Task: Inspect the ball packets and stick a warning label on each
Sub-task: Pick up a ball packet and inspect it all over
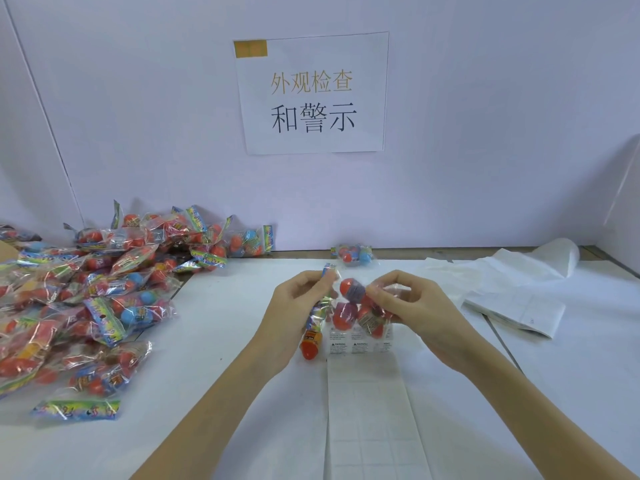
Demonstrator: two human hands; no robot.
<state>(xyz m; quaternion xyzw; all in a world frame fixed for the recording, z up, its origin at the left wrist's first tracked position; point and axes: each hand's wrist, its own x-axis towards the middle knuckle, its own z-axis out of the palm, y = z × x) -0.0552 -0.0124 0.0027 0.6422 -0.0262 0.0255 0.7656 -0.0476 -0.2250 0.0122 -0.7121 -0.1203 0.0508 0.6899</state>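
head view: a person holds one clear ball packet (pixel 349 306) up above the white worktop (pixel 221 341), between both hands. the left hand (pixel 294 313) grips the packet's printed header end, its fingers (pixel 311 282) curled round the top of that strip and the thumb behind it, so the strip runs down past the palm to an orange ball at the lower end. the right hand (pixel 412 303) pinches the opposite side of the packet, fingers (pixel 388 289) bent over the plastic with an orange and purple ball just to their left. the balls sit in the gap between the two hands, none of them covered by the palms.

directly under the packet lies a sheet of warning labels (pixel 360 344), a printed row showing at its far end and a blank grid of backing reaching toward the person. a large pile of ball packets (pixel 104 289) spreads over the left of the worktop against the wall. a single packet (pixel 353 254) lies alone at the far edge, beyond the hands. crumpled white backing paper (pixel 512 285) lies to the right. a paper sign (pixel 311 95) with chinese characters is taped to the wall.
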